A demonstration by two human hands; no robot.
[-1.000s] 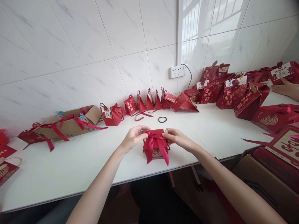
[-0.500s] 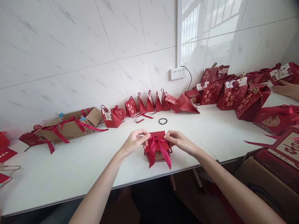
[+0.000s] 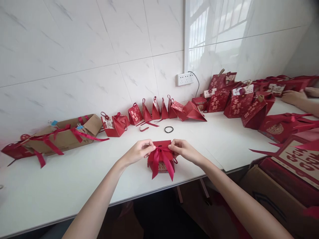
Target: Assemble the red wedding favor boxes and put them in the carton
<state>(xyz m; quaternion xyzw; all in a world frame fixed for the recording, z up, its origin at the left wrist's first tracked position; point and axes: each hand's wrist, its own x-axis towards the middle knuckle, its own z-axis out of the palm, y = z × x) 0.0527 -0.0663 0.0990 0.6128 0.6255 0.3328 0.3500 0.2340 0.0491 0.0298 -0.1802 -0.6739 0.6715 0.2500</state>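
In the head view, the left hand (image 3: pixel 142 150) and right hand (image 3: pixel 181 149) pinch, fingertips closed, what look like opposite sides of the ribbon bow (image 3: pixel 156 162) on the red box (image 3: pixel 162 168), near the white table's (image 3: pixel 132 182) front edge. The bow has barely changed, its tails hanging; a co-worker's second hand (image 3: pixel 311 92) has appeared.

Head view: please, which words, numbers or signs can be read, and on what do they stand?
"吾家有囍", slightly blurred: red boxes at right.
Too blurred: large characters on cream panel.
Too small: white cards, open carton, emblem on ribboned box.
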